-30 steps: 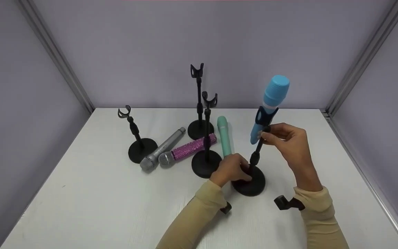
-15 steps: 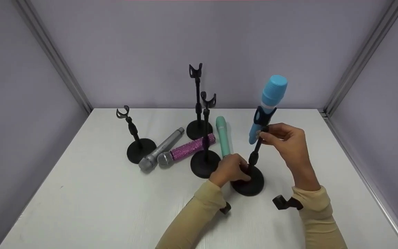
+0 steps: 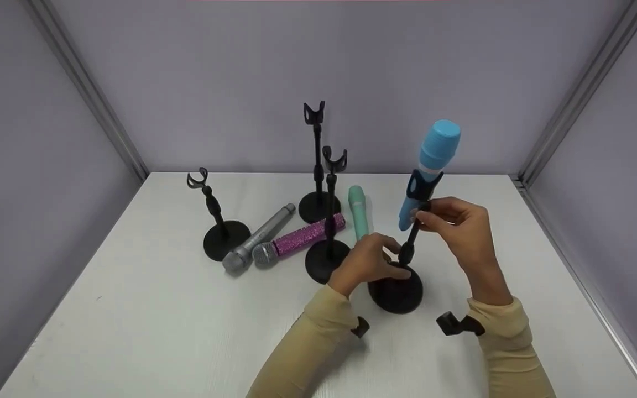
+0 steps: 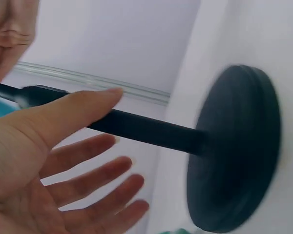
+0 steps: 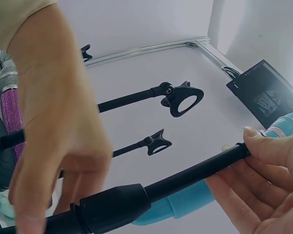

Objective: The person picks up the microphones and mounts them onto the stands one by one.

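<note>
A black desktop microphone stand (image 3: 396, 298) stands upright at the right of the table, with a light blue microphone (image 3: 439, 146) seated slantwise in its clip. My right hand (image 3: 459, 226) pinches the top of the stand's pole, just under the clip, between thumb and fingers. Low beside the pole is my left hand (image 3: 367, 260), above the round base. In the left wrist view its fingers (image 4: 95, 156) are spread and fairly straight, and the thumb overlaps the pole. A mint green microphone (image 3: 358, 210) lies behind the left hand, its lower end hidden.
Three more black stands with bare clips rise at the left (image 3: 224, 240), centre (image 3: 324, 265) and back (image 3: 318, 207). A silver microphone (image 3: 263, 235) and a pink glitter microphone (image 3: 299, 239) lie between them. Grey walls (image 3: 318, 66) enclose the white table (image 3: 158, 331).
My left hand has come up off the stand's base, its fingers loosening and parting. The right hand keeps its pinch on the pole, and the stand with the blue microphone stays put.
</note>
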Demonstrator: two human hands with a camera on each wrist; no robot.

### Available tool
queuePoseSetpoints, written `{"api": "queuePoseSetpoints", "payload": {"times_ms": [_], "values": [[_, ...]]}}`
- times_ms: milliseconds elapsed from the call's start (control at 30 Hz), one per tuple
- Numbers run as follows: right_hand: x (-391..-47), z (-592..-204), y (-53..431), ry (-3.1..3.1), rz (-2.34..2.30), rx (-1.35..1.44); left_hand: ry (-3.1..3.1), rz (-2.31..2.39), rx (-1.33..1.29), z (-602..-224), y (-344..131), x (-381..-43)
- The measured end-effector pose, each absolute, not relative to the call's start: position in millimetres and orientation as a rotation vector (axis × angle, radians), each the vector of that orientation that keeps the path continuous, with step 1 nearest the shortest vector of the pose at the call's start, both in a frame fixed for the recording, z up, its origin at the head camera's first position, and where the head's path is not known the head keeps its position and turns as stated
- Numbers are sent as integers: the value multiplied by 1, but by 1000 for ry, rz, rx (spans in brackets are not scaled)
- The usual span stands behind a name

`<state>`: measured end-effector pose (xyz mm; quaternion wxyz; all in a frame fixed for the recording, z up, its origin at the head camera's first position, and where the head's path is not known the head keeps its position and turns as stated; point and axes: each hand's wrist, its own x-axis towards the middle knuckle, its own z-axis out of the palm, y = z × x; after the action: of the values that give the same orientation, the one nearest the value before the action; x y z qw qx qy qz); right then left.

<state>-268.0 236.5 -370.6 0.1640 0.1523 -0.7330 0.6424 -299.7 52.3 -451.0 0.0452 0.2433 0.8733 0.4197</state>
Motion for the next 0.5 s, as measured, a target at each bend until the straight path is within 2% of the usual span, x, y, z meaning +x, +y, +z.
{"api": "queuePoseSetpoints", "payload": {"times_ms": [200, 500], "values": [[-268, -371, 237, -2104, 1803, 423, 2628, 1484, 873, -443, 55, -296], [-268, -372, 236, -2092, 1802, 430, 2586, 1508, 1029, -442, 53, -298]]}}
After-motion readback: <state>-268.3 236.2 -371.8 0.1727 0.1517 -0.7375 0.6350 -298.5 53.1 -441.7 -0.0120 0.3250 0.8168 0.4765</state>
